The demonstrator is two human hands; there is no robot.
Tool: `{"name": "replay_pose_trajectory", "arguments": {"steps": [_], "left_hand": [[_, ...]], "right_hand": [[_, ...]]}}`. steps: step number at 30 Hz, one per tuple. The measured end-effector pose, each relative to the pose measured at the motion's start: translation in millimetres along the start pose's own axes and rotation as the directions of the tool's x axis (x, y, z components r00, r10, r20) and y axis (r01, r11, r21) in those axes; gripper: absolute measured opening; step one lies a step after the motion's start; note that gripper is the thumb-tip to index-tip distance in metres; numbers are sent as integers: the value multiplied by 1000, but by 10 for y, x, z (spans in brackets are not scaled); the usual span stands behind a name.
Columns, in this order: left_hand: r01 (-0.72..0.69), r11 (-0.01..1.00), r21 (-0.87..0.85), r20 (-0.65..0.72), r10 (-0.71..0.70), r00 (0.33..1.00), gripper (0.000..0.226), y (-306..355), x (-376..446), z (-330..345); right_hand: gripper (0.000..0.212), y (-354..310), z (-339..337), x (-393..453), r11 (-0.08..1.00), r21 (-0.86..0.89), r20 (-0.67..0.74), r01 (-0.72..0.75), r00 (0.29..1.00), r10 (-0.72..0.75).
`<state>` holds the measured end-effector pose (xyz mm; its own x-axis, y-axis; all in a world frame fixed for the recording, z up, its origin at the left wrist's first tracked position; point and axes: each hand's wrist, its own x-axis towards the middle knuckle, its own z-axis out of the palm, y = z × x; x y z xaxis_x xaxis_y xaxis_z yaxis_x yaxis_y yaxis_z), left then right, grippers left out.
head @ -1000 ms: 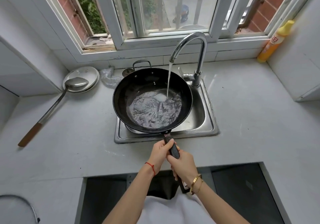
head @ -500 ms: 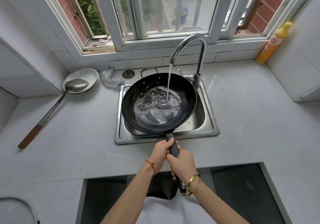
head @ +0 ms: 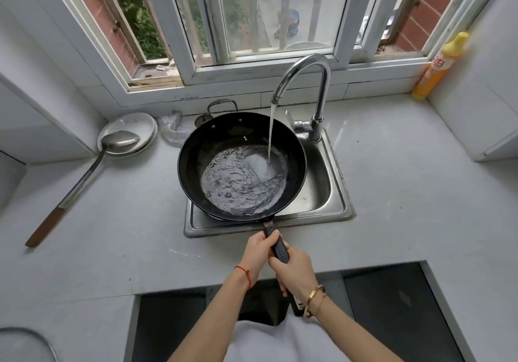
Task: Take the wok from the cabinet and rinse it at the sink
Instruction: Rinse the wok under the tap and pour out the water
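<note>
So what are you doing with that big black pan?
A person is rinsing a wok over the sink. Both hands grip its long handle, the left hand nearer the pan and the right hand just behind it. The tap is running, and its stream lands inside the wok, where a pool of water is swirling. A ladle lies on the counter to the left, its bowl resting on a plate.
</note>
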<state>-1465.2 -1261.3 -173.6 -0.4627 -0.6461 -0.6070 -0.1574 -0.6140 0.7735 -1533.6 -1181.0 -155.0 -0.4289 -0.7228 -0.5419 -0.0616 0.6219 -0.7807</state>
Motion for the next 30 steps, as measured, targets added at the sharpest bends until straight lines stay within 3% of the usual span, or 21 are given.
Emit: {"name": "replay_pose_trajectory", "arguments": {"steps": [8,15,18,22,30], "left_hand": [[-96,990,103,-136,110,985,19,14,-37,-114],[-93,961,262,-208,150,966,48,34,-41,-166],[-79,930,360,-244,176,954,34,38,-31,-148],[-79,870,487,-290,246,925,44,87,-23,-123],[-87,763,641,-314,364,877,41,175,-50,-199]], "right_hand": [[19,-67,44,57,990,132,143,-42,989,22],[26,-57,78,80,934,316,269,-166,960,79],[29,-30,62,95,912,352,323,-211,942,93],[36,-16,23,139,864,416,419,-284,903,95],[41,-6,151,215,777,506,529,-374,846,63]]}}
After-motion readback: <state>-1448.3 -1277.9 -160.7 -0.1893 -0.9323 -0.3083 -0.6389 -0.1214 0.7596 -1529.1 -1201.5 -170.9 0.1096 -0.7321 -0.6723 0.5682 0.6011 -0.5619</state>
